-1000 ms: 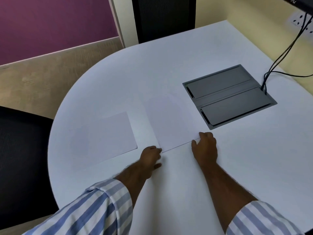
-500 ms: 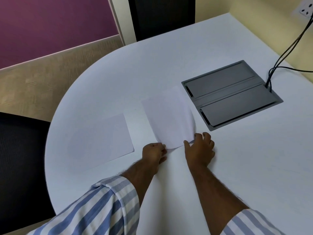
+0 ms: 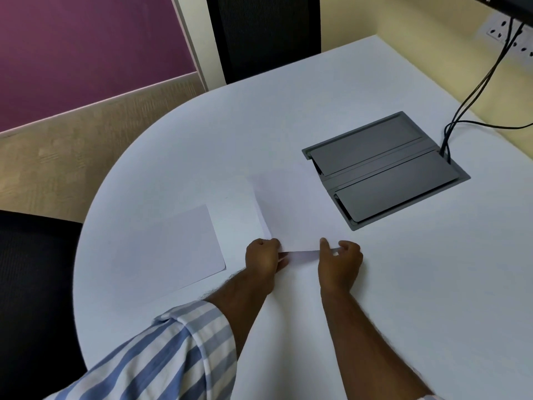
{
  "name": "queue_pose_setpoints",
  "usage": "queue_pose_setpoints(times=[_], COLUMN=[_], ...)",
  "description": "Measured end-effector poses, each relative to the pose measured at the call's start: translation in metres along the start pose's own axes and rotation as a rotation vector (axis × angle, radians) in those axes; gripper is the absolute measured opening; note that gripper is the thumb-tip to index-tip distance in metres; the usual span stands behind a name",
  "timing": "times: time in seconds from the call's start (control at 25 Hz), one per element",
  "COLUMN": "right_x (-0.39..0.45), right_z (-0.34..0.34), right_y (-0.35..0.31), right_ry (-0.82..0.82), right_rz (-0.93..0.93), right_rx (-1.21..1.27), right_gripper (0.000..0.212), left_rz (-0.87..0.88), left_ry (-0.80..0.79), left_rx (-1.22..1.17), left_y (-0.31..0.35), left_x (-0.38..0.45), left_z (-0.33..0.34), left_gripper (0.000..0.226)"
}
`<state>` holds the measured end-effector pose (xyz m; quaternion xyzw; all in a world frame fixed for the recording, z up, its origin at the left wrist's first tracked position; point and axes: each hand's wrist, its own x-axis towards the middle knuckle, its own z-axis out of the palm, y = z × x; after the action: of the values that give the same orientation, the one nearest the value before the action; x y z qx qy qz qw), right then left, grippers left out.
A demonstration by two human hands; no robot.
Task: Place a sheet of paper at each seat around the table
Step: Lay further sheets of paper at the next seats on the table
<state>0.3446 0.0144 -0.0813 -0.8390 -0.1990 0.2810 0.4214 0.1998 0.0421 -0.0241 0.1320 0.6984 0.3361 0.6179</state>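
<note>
I see near edge of top sheet (image 3: 291,209) now lifted; left hand (image 3: 264,259) and right hand (image 3: 340,262) both pinch it closed. Sheet is separating from stack, ready for next seat.

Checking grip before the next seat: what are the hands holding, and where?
Both the left hand and right hand pinch the sheet of paper along its near edge.

One view only is given (head-worn, wide-angle): the bench (image 3: 346,90) is looked down on from close above its near edge, facing forward toward the far wall (image 3: 418,21).
</note>
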Motion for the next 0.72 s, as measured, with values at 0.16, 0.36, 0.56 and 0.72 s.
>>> queue_pose_setpoints(times=[0.16, 0.36, 0.56, 0.72], right_x=[-0.003, 0.019, 0.037, 0.032], right_z=[-0.011, -0.039, -0.051, -0.062], right_y=[-0.015, -0.039, -0.053, -0.061], right_ry=[-0.114, -0.472, -0.650, -0.737], right_rz=[0.510, 0.817, 0.743, 0.486], right_rx=[0.507, 0.877, 0.609, 0.230], right_gripper=[0.054, 0.032, 0.017, 0.012], left_rz=[-0.004, 0.005, 0.075, 0.234], left_ry=[-0.101, -0.182, -0.292, -0.333], left_rx=[-0.114, -0.168, -0.038, 0.218], left_y=[0.014, 0.030, 0.034, 0.030], left_x=[-0.014, -0.029, -0.042, -0.057], left_z=[0.003, -0.014, -0.048, -0.073], left_gripper=[0.008, 0.010, 0.009, 0.032])
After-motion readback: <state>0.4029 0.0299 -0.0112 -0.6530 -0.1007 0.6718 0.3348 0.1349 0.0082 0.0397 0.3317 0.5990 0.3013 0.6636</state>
